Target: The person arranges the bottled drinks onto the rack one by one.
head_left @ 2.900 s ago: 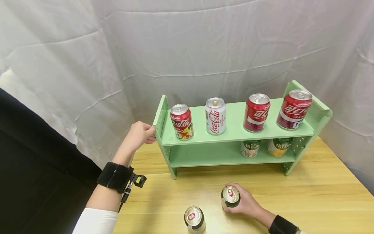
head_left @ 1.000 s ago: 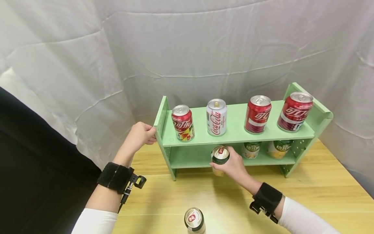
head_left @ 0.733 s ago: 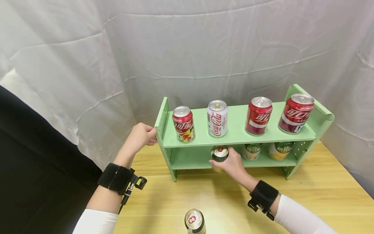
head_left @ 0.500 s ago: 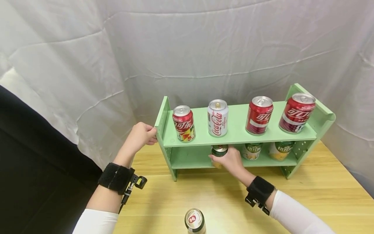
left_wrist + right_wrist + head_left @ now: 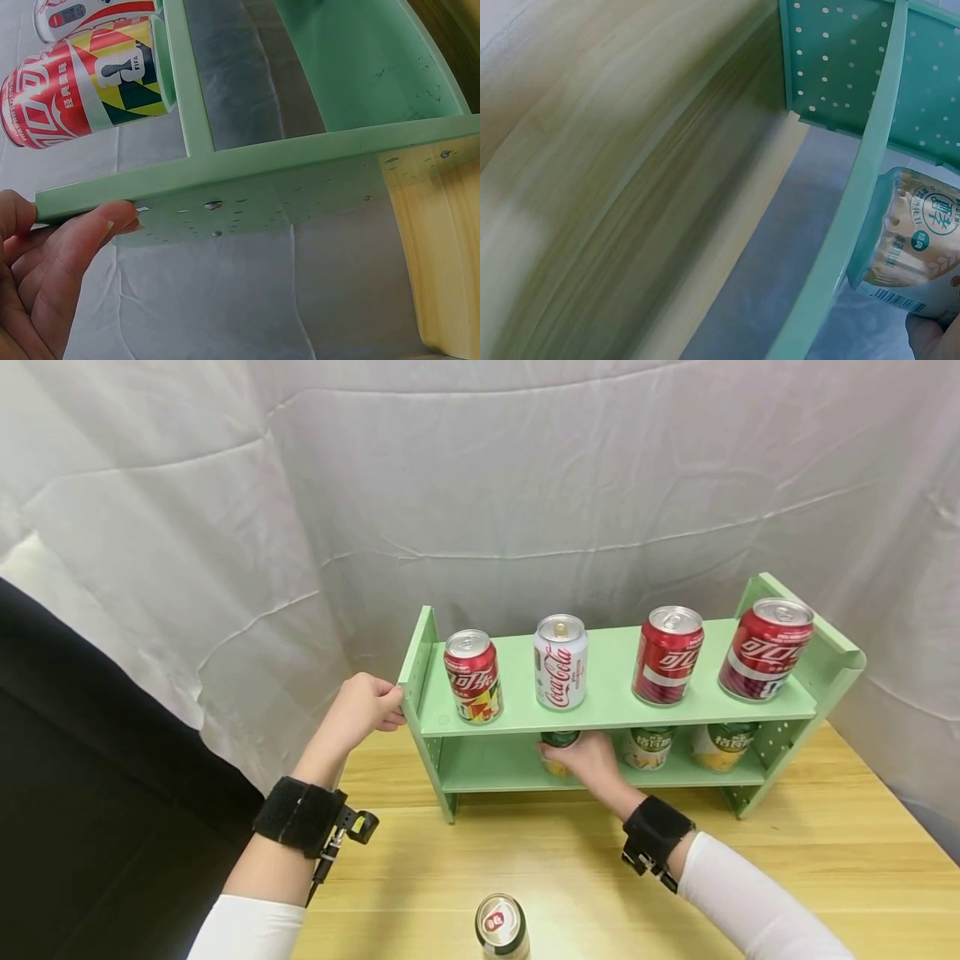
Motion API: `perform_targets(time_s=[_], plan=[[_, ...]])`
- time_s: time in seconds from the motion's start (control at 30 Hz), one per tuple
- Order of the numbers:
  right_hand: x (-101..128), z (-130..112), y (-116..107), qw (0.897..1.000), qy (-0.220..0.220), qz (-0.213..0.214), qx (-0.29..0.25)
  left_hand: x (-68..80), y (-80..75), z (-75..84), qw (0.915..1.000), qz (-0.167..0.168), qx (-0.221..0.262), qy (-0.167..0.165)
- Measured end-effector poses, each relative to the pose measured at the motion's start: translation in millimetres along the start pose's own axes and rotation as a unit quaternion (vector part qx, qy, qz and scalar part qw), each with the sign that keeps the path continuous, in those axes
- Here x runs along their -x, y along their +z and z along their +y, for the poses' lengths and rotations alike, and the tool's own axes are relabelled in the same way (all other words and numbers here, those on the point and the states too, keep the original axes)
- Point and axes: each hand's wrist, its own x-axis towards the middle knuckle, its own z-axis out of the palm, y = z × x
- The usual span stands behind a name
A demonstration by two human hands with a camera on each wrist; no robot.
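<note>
My left hand [image 5: 363, 706] pinches the front edge of the left side panel of a green two-tier shelf [image 5: 517, 677]. In the left wrist view, thumb and fingers clasp that panel [image 5: 262, 169] from both faces. My right hand [image 5: 596, 764] grips a drink can [image 5: 557, 768], dark green above and yellow below, inside the lower tier. The can stands upright, its top hidden under the upper board. In the right wrist view, the printed can [image 5: 919, 232] has its base right at the lower board, with part of my right hand [image 5: 934, 341] at its side.
On the upper tier stand a patterned red can [image 5: 473, 681], a white Coca-Cola can [image 5: 561, 668] and two red cans, [image 5: 667, 660] among them. Two green-topped cans, one a whitish can [image 5: 648, 749], stand right of my hand below. A gold-topped can [image 5: 501, 927] stands on the wooden table [image 5: 420, 877].
My right hand has carried the green-topped can from the table, forward and under the upper board into the lower tier. My left hand has stayed on the side panel.
</note>
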Motion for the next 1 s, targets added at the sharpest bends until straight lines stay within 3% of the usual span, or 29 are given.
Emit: perform_targets(time_s=[0.17, 0.63, 1.0], plan=[[0, 1, 0, 1.000, 0.002, 0.002, 0.015, -0.5, 0.2, -0.2, 1.0000, 0.003, -0.004, -0.003], [7, 4, -3, 1.000, 0.021, -0.012, -0.017, -0.4, -0.3, -0.4, 1.0000, -0.001, -0.001, -0.002], [28, 19, -8, 0.999, 0.034, -0.014, -0.014, -0.3, -0.6, -0.5, 1.0000, 0.000, 0.000, -0.005]])
